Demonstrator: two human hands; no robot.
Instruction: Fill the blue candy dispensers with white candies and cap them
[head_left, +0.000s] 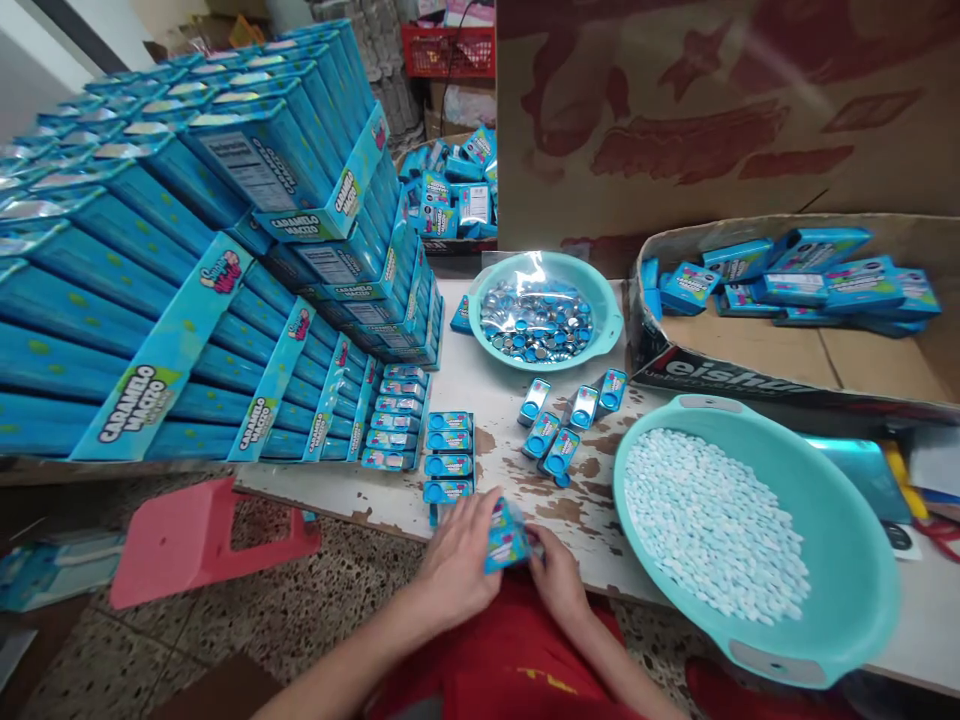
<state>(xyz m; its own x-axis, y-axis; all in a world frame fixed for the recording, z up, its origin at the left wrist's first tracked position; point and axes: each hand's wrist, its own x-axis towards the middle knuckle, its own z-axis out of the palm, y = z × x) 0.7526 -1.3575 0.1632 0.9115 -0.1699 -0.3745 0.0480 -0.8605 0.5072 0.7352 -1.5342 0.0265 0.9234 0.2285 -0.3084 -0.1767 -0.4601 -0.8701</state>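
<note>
My left hand (466, 560) is closed round a small blue candy box (507, 537), held just over the table's front edge. At the box's right end, my right hand (559, 578) has its fingers curled against it; the fingertips are partly hidden and blurred. Just beyond my left hand stands a row of small blue boxes (448, 466) with round tops showing. More small boxes (561, 455) stand in a loose group ahead of my hands. A small round blue lid (562, 481) lies by the nearest of them.
Tall stacks of blue display cartons (300, 170) fill the left. A turquoise basin (847, 560) of pale candies stands at right, a smaller basin (611, 325) of round metal pieces behind. A cardboard tray (772, 360) holds blue packs. A pink stool (176, 540) is on the floor.
</note>
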